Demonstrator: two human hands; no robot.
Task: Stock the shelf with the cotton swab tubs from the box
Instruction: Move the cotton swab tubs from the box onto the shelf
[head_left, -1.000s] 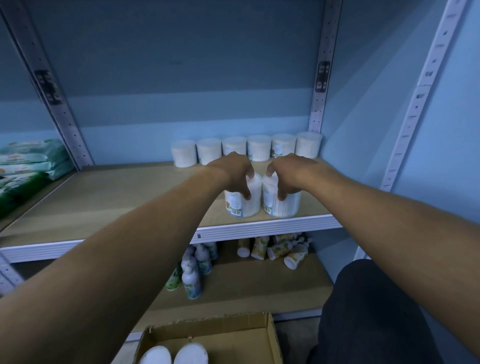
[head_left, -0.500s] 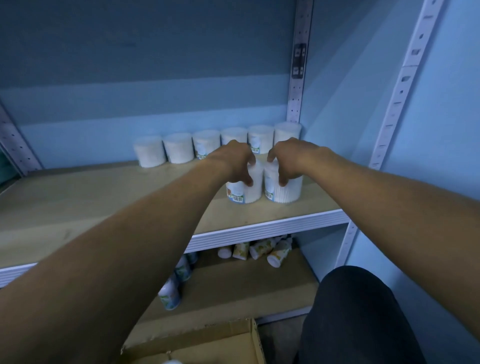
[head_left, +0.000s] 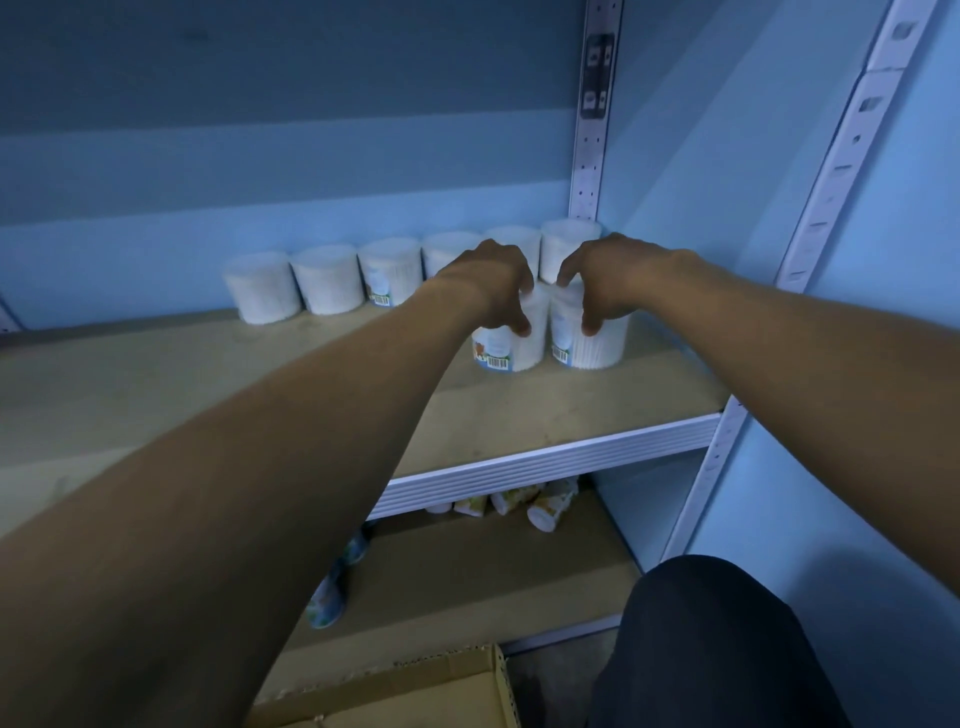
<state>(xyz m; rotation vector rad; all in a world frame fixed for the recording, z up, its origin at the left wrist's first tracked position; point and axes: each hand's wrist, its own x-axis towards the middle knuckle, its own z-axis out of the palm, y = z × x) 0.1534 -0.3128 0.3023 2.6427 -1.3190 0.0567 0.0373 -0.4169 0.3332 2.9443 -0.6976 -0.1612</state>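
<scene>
Two tubs (head_left: 550, 338) side by side on shelf (head_left: 597, 395) — fingers (head_left: 519, 325) clasping each from above

Dim blue walls (head_left: 291, 156), perhaps painted; slotted uprights (head_left: 589, 171).

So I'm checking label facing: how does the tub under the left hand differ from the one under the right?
The left tub shows a coloured label with a barcode at its base; the right tub shows mostly bare ribbed white, its barcode only at its left edge. The left tub stands farther from the shelf's right end than the right tub. Both are upright on the shelf, side by side, each gripped from above, by the left hand and right hand.
</scene>
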